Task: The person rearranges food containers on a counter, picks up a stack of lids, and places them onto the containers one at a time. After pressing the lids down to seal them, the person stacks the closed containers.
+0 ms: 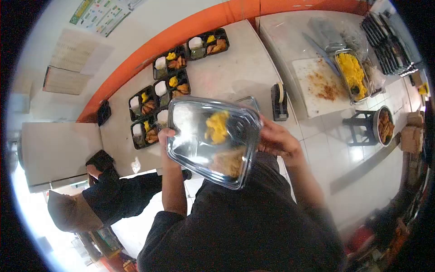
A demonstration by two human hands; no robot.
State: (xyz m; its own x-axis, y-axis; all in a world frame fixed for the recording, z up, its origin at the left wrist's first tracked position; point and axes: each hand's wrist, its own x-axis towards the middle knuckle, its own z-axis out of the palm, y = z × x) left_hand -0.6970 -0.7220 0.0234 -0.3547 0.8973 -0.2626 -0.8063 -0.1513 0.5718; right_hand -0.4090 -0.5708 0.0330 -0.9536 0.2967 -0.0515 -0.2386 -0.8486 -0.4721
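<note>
Between my two hands is a food tray (pixel 208 140) with a clear lid over it, tilted in front of my chest. White, yellow and brown food shows through the glossy plastic. My left hand (pixel 166 138) grips the tray's left edge, its thumb on the rim. At the opposite edge, my right hand (pixel 278 138) has its fingers closed on the tray's side. Behind the tray, several black compartment trays (pixel 170 61) with white, yellow and brown food stand on the white table (pixel 226 68). A tape dispenser (pixel 279 102) sits near the table's right edge.
A second table on the right holds a stained cutting board (pixel 319 84), a knife (pixel 317 45), a container of yellow food (pixel 351 75) and stacked black trays (pixel 392 43). A bowl of brown food (pixel 384 127) rests on a stool. At lower left is another person (pixel 108 195).
</note>
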